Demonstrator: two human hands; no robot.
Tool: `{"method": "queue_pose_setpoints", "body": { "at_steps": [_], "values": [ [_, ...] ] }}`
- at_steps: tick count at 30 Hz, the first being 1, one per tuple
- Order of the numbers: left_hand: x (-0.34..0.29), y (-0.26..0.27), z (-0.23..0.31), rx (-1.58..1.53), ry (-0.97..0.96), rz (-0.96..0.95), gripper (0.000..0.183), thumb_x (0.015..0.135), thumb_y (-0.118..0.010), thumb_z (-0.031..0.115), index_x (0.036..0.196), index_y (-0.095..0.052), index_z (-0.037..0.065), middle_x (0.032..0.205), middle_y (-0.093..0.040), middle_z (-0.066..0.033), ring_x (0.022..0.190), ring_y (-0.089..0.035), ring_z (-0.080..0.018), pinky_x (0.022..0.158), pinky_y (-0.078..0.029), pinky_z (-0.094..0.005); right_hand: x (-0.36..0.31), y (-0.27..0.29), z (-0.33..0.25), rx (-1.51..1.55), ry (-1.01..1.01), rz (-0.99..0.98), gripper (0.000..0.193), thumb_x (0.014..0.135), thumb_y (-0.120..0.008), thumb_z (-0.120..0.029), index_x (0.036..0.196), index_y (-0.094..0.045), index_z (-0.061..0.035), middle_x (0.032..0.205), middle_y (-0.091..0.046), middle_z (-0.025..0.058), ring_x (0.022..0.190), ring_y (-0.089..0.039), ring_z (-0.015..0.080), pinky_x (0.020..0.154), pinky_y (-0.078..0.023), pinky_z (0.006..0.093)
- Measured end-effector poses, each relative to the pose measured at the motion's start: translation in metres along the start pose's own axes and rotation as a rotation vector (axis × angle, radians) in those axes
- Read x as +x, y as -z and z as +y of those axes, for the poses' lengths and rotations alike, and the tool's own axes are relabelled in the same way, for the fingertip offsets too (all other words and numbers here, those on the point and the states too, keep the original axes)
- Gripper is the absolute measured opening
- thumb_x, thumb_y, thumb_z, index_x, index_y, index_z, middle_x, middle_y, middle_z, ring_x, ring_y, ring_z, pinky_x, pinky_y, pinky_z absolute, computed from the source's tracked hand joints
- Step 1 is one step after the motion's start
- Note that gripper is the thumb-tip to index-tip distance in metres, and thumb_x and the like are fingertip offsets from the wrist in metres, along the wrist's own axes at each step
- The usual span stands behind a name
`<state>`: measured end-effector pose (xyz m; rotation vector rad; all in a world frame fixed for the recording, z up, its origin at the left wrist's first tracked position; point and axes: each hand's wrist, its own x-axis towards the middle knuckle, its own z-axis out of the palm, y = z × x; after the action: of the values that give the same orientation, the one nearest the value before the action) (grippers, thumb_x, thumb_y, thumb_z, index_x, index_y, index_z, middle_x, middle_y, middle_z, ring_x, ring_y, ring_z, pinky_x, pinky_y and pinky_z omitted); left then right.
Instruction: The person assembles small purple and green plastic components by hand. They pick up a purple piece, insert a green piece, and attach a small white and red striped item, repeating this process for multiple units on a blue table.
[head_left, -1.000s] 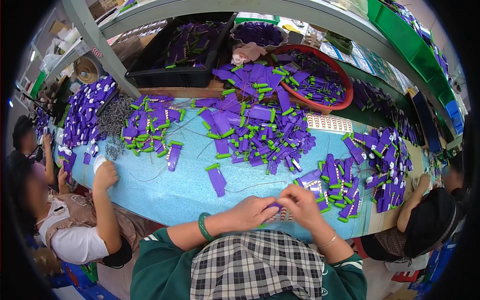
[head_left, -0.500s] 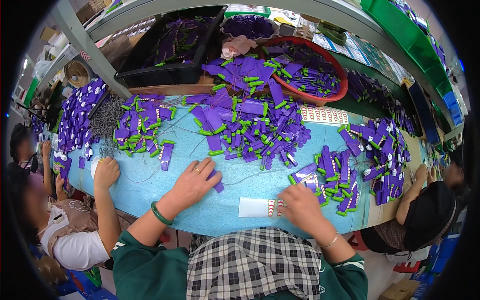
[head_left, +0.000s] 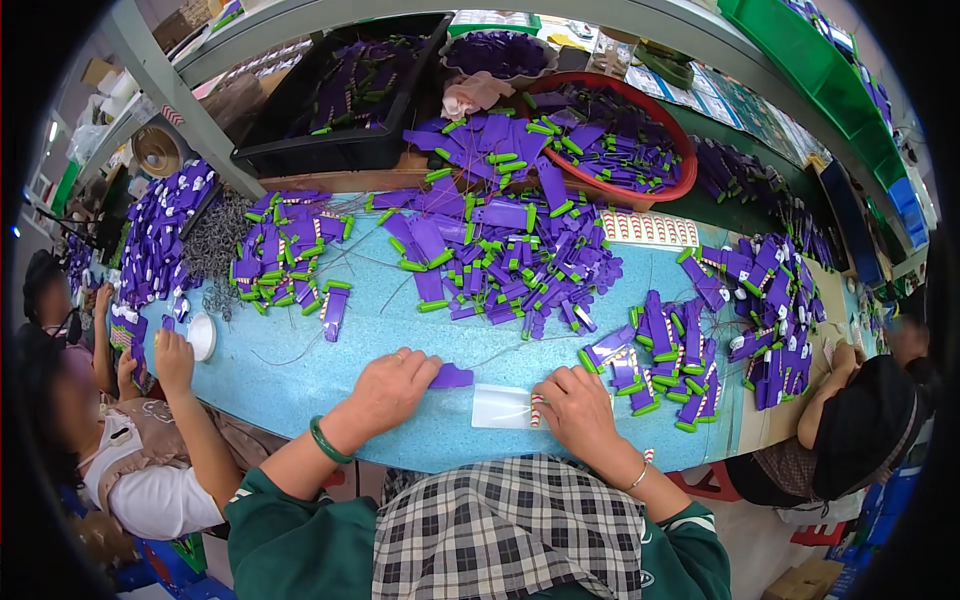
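My left hand (head_left: 395, 390) is closed on one end of a flat purple plastic piece (head_left: 453, 377), which points right just above the table. My right hand (head_left: 577, 410) has its fingers pinched down on a white sticker sheet (head_left: 497, 408), and covers much of the sheet's right part. Beside its fingertips shows a red-and-white striped sticker (head_left: 537, 410). Whether that sticker is lifted off the sheet I cannot tell. Another striped bit (head_left: 649, 455) sticks out by my right wrist. Purple pieces with green ends (head_left: 670, 355) lie heaped to the right of this hand.
Ahead is a large heap of purple and green pieces (head_left: 500, 260). Behind it stand a black tray (head_left: 300, 155) and a red basin (head_left: 685, 180). A full sticker sheet (head_left: 650, 230) lies at the back. Co-workers sit at left and right; a white bowl (head_left: 202, 337) stands left.
My left hand has turned the purple piece so that it points right. My right hand has shifted left along the sheet. The left co-worker's hand has moved off the white bowl.
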<state>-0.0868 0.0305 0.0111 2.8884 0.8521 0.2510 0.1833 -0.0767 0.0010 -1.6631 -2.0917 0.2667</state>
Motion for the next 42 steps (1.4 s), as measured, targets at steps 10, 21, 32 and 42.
{"method": "queue_pose_setpoints", "body": {
  "at_steps": [10, 21, 32, 42],
  "values": [
    [0.044, -0.029, 0.076, -1.469, 0.378, 0.038, 0.020, 0.094, -0.046, 0.004, 0.113, -0.050, -0.002, 0.092, -0.060, -0.0082, 0.081, -0.061, -0.0141, 0.068, -0.053, -0.0272, 0.004, -0.010, -0.001, 0.101, 0.040, 0.056, 0.011, 0.071, -0.068, -0.007, 0.080, -0.062, -0.0099, 0.085, -0.058, 0.0012, 0.082, -0.055, 0.0188, 0.071, -0.040, 0.0342],
    [0.058, -0.012, 0.070, -1.467, 0.397, -0.101, 0.020, 0.088, -0.062, 0.010, 0.104, -0.060, -0.002, 0.080, -0.060, -0.0034, 0.066, -0.059, -0.0099, 0.061, -0.050, -0.0251, 0.023, 0.046, 0.003, 0.582, -0.144, -0.030, 0.013, 0.077, -0.068, -0.003, 0.089, -0.061, -0.0025, 0.085, -0.064, 0.0097, 0.088, -0.061, 0.0235, 0.076, -0.047, 0.0325],
    [0.063, -0.006, 0.077, -1.770, 0.435, 0.029, 0.022, 0.093, -0.054, 0.011, 0.113, -0.050, 0.002, 0.090, -0.061, -0.0062, 0.074, -0.061, -0.0137, 0.058, -0.050, -0.0260, 0.022, 0.017, -0.012, 0.906, -0.267, 0.196, 0.013, 0.081, -0.068, -0.007, 0.089, -0.059, -0.0028, 0.093, -0.062, 0.0083, 0.085, -0.059, 0.0161, 0.073, -0.047, 0.0273],
    [0.063, -0.014, 0.082, -2.284, 0.419, -0.057, 0.040, 0.097, -0.043, 0.010, 0.136, -0.032, 0.009, 0.126, -0.048, -0.0089, 0.115, -0.052, -0.0198, 0.091, -0.052, -0.0424, 0.021, 0.011, -0.013, 1.210, -0.470, 0.118, 0.011, 0.083, -0.067, -0.004, 0.087, -0.056, -0.0033, 0.082, -0.058, 0.0001, 0.074, -0.053, 0.0052, 0.066, -0.043, 0.0200]
  ]
}}
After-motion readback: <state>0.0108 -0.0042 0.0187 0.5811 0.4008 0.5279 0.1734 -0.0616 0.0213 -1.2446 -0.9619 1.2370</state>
